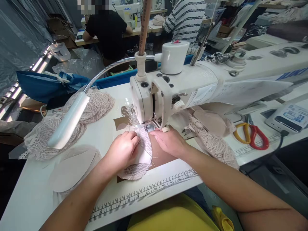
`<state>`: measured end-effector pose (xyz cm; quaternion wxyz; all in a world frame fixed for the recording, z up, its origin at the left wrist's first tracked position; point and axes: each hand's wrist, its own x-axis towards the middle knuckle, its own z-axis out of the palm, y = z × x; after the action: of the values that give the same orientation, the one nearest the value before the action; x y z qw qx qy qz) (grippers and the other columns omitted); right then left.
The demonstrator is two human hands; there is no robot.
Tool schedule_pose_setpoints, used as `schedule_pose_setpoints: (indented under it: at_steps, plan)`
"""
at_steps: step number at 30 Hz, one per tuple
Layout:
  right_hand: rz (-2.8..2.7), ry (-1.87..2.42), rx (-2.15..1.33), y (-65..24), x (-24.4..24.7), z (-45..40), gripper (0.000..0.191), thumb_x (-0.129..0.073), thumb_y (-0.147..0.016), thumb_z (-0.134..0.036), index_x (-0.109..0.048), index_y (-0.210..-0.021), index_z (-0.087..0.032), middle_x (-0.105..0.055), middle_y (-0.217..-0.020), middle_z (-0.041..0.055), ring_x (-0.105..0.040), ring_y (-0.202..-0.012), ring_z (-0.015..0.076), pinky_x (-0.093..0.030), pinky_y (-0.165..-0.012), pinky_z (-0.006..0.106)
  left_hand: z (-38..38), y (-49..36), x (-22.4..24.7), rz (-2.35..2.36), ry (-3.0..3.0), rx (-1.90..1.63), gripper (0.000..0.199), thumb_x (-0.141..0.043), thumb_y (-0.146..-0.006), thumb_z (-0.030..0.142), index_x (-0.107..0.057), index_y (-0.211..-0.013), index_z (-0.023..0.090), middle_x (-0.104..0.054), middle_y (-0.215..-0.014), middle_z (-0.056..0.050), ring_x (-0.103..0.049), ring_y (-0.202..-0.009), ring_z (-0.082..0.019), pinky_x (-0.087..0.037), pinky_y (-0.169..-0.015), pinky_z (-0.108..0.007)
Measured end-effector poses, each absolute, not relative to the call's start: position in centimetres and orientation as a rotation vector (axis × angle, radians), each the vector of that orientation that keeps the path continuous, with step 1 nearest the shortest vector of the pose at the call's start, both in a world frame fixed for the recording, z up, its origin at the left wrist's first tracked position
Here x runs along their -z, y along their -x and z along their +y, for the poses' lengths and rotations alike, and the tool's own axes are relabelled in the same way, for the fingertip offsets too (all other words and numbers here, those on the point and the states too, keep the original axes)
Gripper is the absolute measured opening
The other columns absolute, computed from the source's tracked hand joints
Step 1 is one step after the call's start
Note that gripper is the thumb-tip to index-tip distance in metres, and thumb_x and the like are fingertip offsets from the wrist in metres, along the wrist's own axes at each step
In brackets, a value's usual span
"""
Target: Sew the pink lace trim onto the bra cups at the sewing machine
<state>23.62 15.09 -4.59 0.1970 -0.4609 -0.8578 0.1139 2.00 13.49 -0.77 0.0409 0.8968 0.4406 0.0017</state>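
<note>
A beige lace fabric piece [143, 150] with a pale, smooth inner layer lies under the head of a white sewing machine [144, 96]. My left hand [124, 149] rests on its left side, fingers curled and closed on the fabric. On the other side, my right hand [169, 141] is low over the machine bed, its fingertips pinched together at the lace edge beside the presser foot [150, 127]. The right fingers partly hide what is between them. Loose thread ends stick out from the lace edge near the front.
Lace piles [93, 104] and a pale oval piece [73, 170] lie left, below a bendable lamp [69, 122]. More lace [214, 141], scissors [251, 131] and a white device [288, 117] sit right. A printed ruler [144, 192] edges the table. Two people work beyond.
</note>
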Motion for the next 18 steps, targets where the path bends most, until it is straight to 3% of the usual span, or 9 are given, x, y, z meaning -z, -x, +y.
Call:
schedule_pose_setpoints:
  at_steps: [8, 18]
  plan:
    - [-2.479, 1.051, -0.260, -23.5, 4.4, 14.8, 0.026, -0.047, -0.087, -0.009, -0.070, -0.095, -0.017, -0.063, -0.079, 0.0036, -0.045, -0.062, 0.0129, -0.031, -0.056, 0.025, 13.5, -2.0, 2.2, 1.101, -2.791, -0.167, 0.036, -0.047, -0.085, 0.008, -0.061, -0.118, 0.010, -0.062, -0.121, -0.013, -0.056, -0.095, -0.025, -0.051, -0.081, -0.039]
    - [-2.541, 1.138, -0.205, -23.0, 4.5, 14.5, 0.024, -0.047, -0.088, -0.010, -0.068, -0.098, -0.015, -0.060, -0.079, 0.0043, -0.043, -0.065, 0.0142, -0.029, -0.057, 0.027, 14.1, -1.8, 3.5, 1.055, -2.874, -0.212, 0.045, -0.049, -0.084, 0.011, -0.056, -0.129, 0.008, -0.057, -0.134, -0.012, -0.055, -0.094, -0.027, -0.051, -0.082, -0.044]
